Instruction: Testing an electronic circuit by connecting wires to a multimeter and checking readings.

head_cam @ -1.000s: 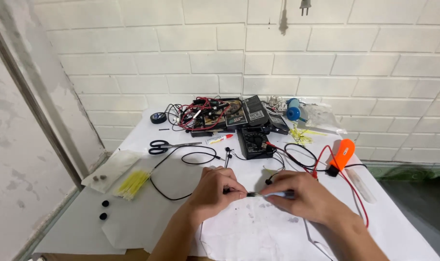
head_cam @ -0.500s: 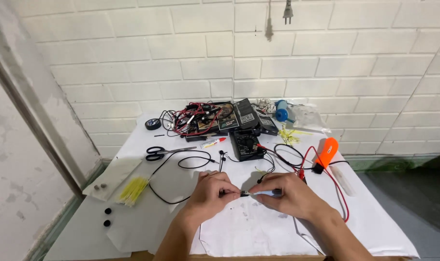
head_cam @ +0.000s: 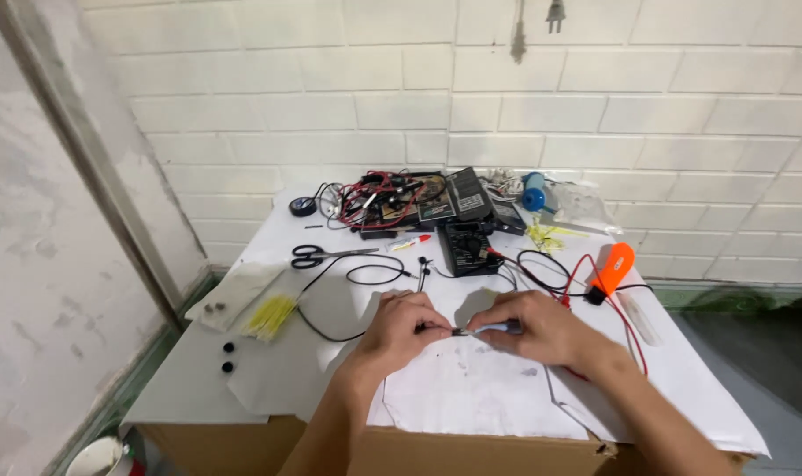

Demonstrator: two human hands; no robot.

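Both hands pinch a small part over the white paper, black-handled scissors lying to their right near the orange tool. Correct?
Not quite. In the head view the black-handled scissors lie to the left of the hands, far from the orange tool. Left hand and right hand do pinch a small part over the white paper.

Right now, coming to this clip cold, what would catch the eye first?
The two hands meeting at the near middle of the white-covered table: the left hand and the right hand pinch a small dark part with a light blue piece between them. Next, the bright orange tool to the right, then the tangle of wires and electronics against the brick wall.
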